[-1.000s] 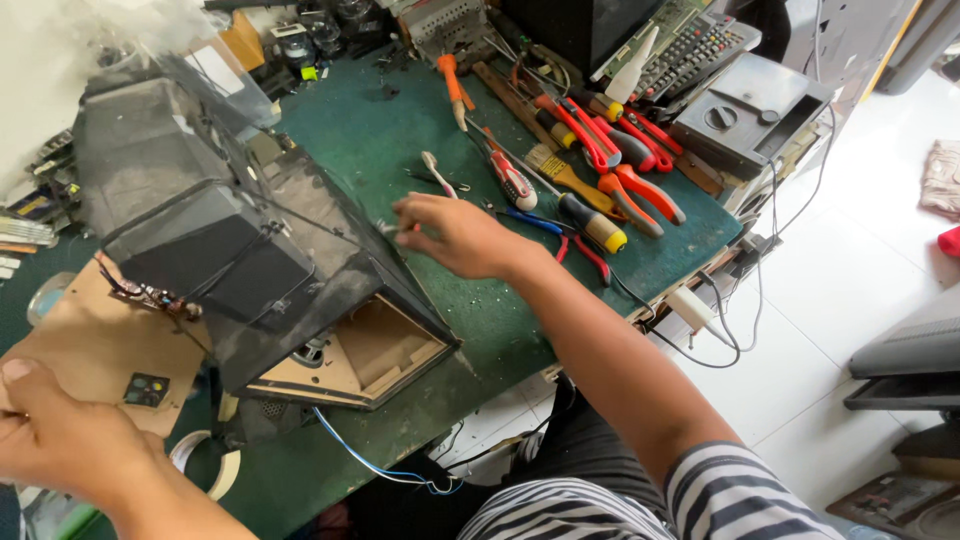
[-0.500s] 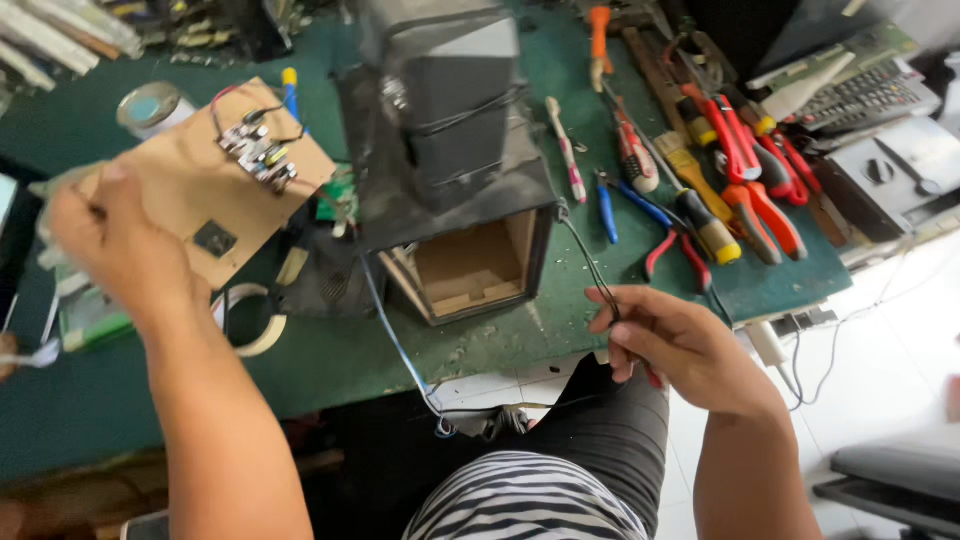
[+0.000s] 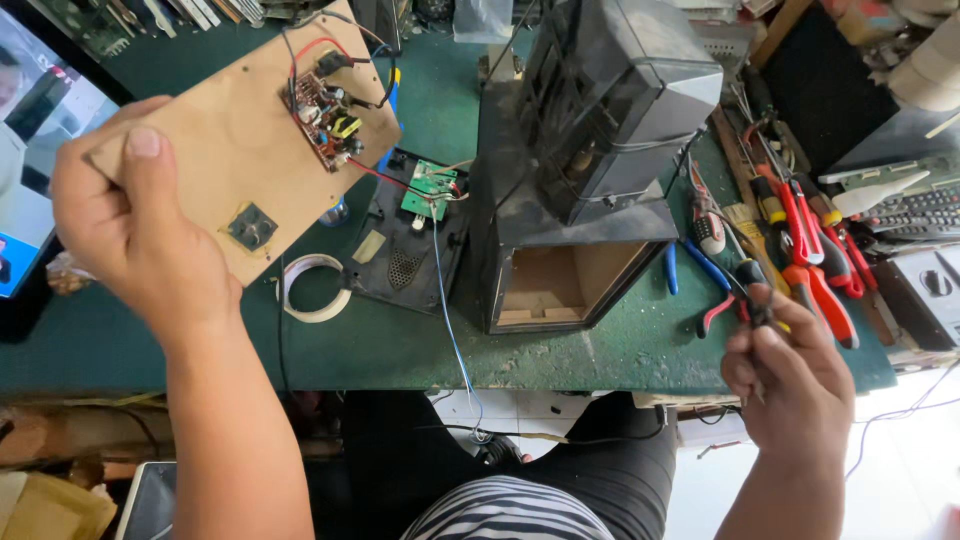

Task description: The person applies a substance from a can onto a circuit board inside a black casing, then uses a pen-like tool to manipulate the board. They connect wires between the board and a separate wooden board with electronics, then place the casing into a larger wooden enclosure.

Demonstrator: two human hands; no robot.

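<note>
The left hand point(image 3: 140, 235) grips the lower-left edge of a wooden board point(image 3: 235, 140), thumb on top, lifting it off the green bench point(image 3: 400, 345); a small circuit board point(image 3: 325, 105) sits near its far edge. Just right of it stands a black speaker box point(image 3: 590, 160), open end toward the bench's front edge. Beyond that, the right hand point(image 3: 790, 385) is closed around a thin dark tool point(image 3: 752, 290), pliers point(image 3: 715, 290) just beside it.

Lit flat screen point(image 3: 35, 150) at the far left edge of the green bench — pale blue and white picture, dark frame, partly cut off, standing behind the raised left hand point(image 3: 140, 230).
</note>
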